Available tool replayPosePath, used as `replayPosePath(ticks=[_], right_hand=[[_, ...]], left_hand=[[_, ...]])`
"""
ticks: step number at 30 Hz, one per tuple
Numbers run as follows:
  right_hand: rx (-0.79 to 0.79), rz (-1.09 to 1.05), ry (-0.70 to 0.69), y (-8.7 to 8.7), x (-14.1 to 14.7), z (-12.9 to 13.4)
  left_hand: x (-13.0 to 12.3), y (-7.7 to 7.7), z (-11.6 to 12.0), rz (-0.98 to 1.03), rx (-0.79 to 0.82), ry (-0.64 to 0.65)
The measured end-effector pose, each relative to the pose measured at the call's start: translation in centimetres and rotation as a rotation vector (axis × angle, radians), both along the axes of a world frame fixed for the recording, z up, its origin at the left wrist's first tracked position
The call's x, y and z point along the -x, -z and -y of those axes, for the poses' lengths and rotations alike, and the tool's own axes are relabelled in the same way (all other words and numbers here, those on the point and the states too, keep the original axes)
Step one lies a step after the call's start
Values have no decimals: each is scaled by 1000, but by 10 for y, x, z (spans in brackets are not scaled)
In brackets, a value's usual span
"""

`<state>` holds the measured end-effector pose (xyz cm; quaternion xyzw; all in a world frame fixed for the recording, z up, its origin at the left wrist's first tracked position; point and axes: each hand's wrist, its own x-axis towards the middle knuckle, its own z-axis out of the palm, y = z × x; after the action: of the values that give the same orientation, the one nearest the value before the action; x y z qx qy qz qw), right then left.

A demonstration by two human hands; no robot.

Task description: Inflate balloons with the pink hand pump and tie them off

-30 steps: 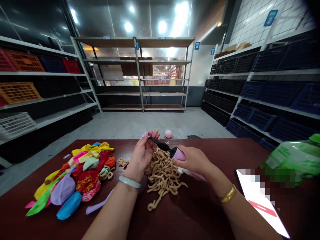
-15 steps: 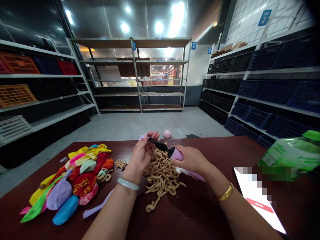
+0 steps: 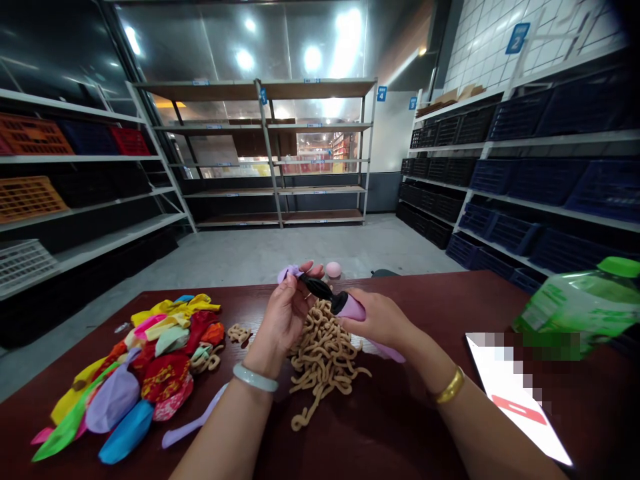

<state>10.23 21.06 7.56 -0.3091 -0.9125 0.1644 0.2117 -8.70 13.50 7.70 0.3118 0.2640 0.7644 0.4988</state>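
My left hand (image 3: 283, 317) pinches a lavender balloon (image 3: 289, 271) between thumb and fingers at the table's far edge. My right hand (image 3: 383, 319) is wrapped round the pink body of a pink-and-black tool (image 3: 353, 308), which looks like a hand pump. Its tapered black end points left and reaches to the balloon at my left fingers; the exact joint is hidden. Beneath both hands lies a heap of tan, worm-like curled strands (image 3: 325, 363). Part of a pink item (image 3: 389, 351) shows below my right hand.
Many coloured deflated balloons (image 3: 167, 377) lie piled at left, with a long lavender balloon (image 3: 187, 430) nearer me. A pink ball-like object (image 3: 333, 269) is beyond the far edge. At right are a bright screen (image 3: 505, 400) and a green-capped bottle (image 3: 580, 307). Shelves (image 3: 320, 127) stand behind.
The view has shifted slightly. More of the lavender balloon shows bunched above my left fingers, and the black end tilts a little differently. Both hands keep their grips.
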Motion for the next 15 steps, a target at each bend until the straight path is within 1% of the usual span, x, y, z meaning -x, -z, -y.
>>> replayPosePath(ticks=[4,10,13,15], right_hand=[[39,-5,-18,0,0,0],[46,-25,-39,0,0,0],[6,-18,-16,-1,0,2],[-64,-10,7,-1,0,3]], left_hand=[[0,0,1,-4,-2,-16],[-2,-2,0,56,49,-112],[-2,-4,0,46,93,-128],[-2,-3,-1,17,132,-151]])
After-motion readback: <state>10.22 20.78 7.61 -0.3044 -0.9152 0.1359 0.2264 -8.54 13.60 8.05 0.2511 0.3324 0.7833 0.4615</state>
